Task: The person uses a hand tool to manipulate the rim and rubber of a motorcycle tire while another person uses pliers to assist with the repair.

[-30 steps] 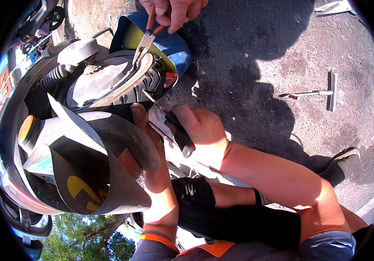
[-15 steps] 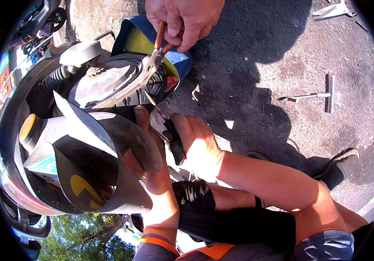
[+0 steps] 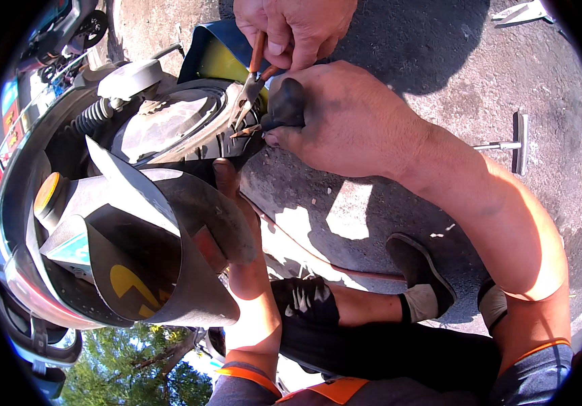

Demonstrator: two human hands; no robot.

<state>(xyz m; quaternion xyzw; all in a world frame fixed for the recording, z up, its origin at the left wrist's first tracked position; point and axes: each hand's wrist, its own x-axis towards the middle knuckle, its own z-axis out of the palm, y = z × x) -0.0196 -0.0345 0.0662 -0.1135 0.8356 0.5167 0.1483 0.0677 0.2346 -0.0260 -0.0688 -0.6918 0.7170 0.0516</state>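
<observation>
At the left, a round orange reflector [image 3: 47, 195] sits beside a curled grey panel [image 3: 199, 291], whose hollow holds a folded piece [image 3: 71, 247] with a pale blue patch; above it is the tyre [image 3: 215, 146], partly within a yellow-lined blue mudguard [image 3: 197, 49]; the left hand [image 3: 230, 184] shows its thumb near the tyre, its fingers hidden, so I cannot tell its grip; pliers [image 3: 250, 95], held by a co-worker's hand [image 3: 299, 27], meet the tyre's edge; the right hand [image 3: 345, 111] wraps firmly round a black-handled tool [image 3: 286, 103] close beside; farther right, a T-shaped tool [image 3: 522, 143] lies on the ground [image 3: 453, 88]
</observation>
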